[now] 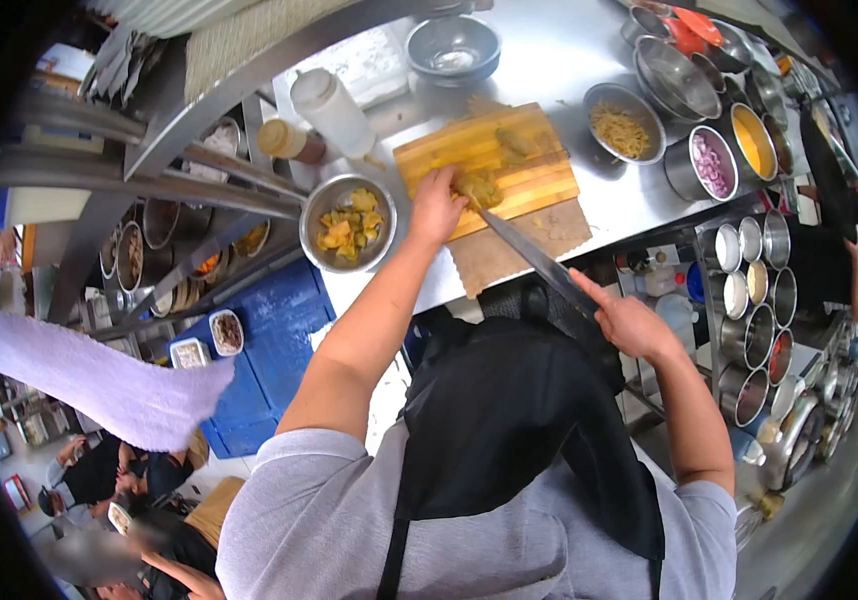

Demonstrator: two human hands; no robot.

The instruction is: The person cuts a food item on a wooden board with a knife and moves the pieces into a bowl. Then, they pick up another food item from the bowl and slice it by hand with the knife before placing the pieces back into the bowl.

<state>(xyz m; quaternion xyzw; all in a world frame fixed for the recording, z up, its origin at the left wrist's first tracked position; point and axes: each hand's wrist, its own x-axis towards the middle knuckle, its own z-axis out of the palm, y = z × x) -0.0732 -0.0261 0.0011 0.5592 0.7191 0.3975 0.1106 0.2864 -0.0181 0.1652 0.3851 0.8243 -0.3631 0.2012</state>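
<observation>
My right hand (629, 318) is wrapped round the handle of a large knife (539, 258), index finger stretched along it. The blade's tip end reaches onto a yellow wooden cutting board (554, 165). My left hand (436, 208) grips a soft greenish-yellow vegetable (479, 188) on the board, fingertips close to the blade. Another greenish piece (514, 143) lies farther back on the board. Left of my left hand stands a metal bowl (311, 232) of chopped yellow-green pieces (354, 225). Brown paper or cloth (524, 250) lies under the board's near edge.
Squeeze bottles (334, 110) stand at the back left, near a metal bowl (454, 45). To the right are a bowl of yellow shreds (621, 130) and a pot of chopped purple onion (714, 165). Metal shelf bars (69, 170) cross the left side. Other people (164, 540) are at lower left.
</observation>
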